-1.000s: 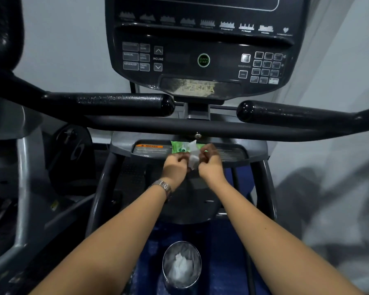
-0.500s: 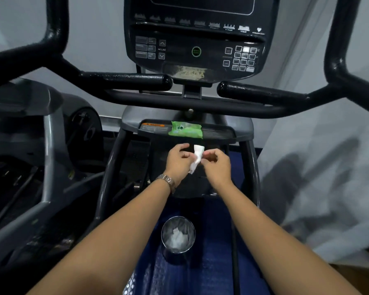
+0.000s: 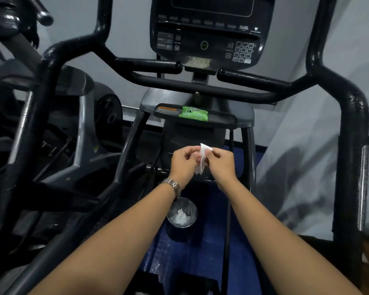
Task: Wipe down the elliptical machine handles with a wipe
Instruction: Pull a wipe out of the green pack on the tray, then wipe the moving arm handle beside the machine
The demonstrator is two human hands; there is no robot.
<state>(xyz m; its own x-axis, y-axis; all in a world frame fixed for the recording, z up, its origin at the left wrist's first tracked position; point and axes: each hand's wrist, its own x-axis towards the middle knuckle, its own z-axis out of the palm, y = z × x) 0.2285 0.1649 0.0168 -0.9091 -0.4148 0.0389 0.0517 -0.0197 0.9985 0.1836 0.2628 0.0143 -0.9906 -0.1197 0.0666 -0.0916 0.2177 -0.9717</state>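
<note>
A white folded wipe [image 3: 202, 159] hangs between my two hands in front of the machine's column. My left hand [image 3: 182, 165], with a metal watch on its wrist, pinches the wipe from the left. My right hand [image 3: 221, 165] pinches it from the right. The black left handle [image 3: 58, 52] and right handle [image 3: 349, 99] of the elliptical curve up on either side, apart from both hands. Two short black grips, the left [image 3: 149, 68] and the right [image 3: 249, 79], point inward below the console. A green wipe packet [image 3: 193, 113] lies on the grey shelf [image 3: 245, 111].
The dark console [image 3: 205, 28] with buttons stands above the grips. A small metal bin [image 3: 182, 218] holding white used wipes sits on the blue floor below my wrists. Another grey machine [image 3: 51, 124] fills the left side. A pale wall is on the right.
Both hands drew the wipe out of the green packet and pulled back toward me, away from the shelf. The view widened as my head moved back, showing both tall handles.
</note>
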